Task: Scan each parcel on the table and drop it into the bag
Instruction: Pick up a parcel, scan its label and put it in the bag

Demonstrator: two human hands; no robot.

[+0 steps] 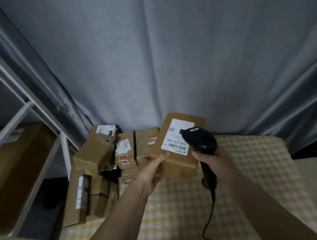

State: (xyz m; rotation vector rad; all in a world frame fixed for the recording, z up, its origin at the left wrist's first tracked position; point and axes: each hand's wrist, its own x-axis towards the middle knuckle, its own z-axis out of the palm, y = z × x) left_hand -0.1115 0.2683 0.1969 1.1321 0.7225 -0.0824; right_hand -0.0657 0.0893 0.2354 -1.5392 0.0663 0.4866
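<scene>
Brown rectangular cardboard parcel [178, 149] held up above the table, tilted, white printed shipping label [176, 137] facing the camera. Gripped at its near left corner by the left hand [151, 172], thumb on top beside the label, fingers curled underneath. Just right of it, black handheld barcode scanner [200, 141], head pointed over the label and covering its right part. Held by the right hand [216, 164], fingers wrapped round the handle; black cable [211, 218] trailing down from the handle toward the near edge.

Below both hands, table draped in yellow-and-white checked cloth [257, 177]. To the left and far left on the table, heap of brown taped cardboard parcels [107, 160], several with white labels, some leaning, some stacked, touching one another. Further left, white metal shelf frame [17, 123] carrying a large open brown cardboard box [17, 177]. Behind everything, grey draped curtain [166, 50] filling the far side.
</scene>
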